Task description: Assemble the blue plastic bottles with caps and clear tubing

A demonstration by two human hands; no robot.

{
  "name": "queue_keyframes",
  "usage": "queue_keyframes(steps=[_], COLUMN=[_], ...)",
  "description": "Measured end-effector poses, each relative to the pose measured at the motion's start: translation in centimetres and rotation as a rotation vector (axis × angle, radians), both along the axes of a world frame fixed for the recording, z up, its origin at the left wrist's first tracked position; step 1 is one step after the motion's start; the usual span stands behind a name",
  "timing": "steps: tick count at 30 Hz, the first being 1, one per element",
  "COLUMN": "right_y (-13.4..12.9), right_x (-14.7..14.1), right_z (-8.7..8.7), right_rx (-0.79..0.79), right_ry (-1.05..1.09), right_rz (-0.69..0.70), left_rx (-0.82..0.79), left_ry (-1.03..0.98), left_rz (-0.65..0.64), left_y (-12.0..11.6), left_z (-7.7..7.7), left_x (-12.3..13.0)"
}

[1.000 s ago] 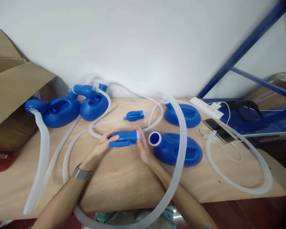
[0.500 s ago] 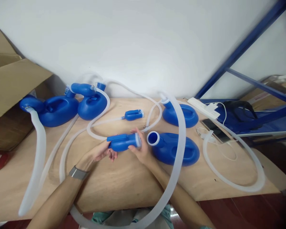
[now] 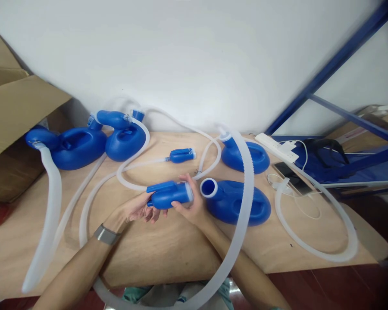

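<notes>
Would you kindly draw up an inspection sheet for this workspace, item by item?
Surface: wooden table; translucent tubes curve over it.
Job's things: small blue container in the hands; open-mouthed blue jug to its right; more jugs farther back.
Clutter: phone near the power strip.
Hands: left hand under the container's left end; right hand around its rimmed right end.
Cables: white cable beside the power strip.
Surroundings: cardboard box at left, blue metal frame at right, white wall behind.
</notes>
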State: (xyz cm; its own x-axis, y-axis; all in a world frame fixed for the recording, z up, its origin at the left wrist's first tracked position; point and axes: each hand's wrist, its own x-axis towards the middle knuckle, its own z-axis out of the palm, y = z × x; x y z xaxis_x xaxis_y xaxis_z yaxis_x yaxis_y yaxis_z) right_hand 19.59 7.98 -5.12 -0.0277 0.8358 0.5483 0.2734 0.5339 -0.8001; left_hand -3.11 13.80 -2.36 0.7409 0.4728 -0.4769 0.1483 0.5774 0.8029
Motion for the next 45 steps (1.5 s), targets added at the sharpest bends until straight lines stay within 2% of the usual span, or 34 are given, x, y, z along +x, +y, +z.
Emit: queue_keyframes(steps=[4,8,13,19,23,34,40,45], right_y=[-0.2,-0.2,-0.5,-0.9,-1.1,-1.1,-1.3,-1.3], right_x=[-0.2,-0.4,-0.6,-0.9,-0.9,-0.6,-0.5,-0.5], right_z=[-0.3,-0.3,0.2,0.8,1.1,1.2,0.7,1.0], right_rx=[-0.012,0.019,0.094,0.148,0.152,0.176,0.146,0.162], right_ry=[0.007,0.042,0.031,0.019,0.010,0.004,0.000,-0.023], right_rz=[-0.031,-0.042,-0.075,-0.094,-0.085,-0.079,-0.065,-0.085], left_rx=[-0.124,-0.144,-0.117,-0.040,0.058,0.240,0.269,0.245], left_ry=[-0.025,-0.016,-0.028,-0.023,-0.035,0.022,0.034,0.018], left_rz=[0.006,0.068,0.087,0.188,0.249,0.284,0.344,0.370], left_y=[-0.2,-0.7,-1.1,-1.9,-2.5,-3.1,-3.5,-3.7], left_z=[-0.2,0.1,0.7,0.1,0.3,1.2,1.0,0.9], left_x=[-0.1,0.3,0.7,1.0,1.4,1.8,1.6,1.5])
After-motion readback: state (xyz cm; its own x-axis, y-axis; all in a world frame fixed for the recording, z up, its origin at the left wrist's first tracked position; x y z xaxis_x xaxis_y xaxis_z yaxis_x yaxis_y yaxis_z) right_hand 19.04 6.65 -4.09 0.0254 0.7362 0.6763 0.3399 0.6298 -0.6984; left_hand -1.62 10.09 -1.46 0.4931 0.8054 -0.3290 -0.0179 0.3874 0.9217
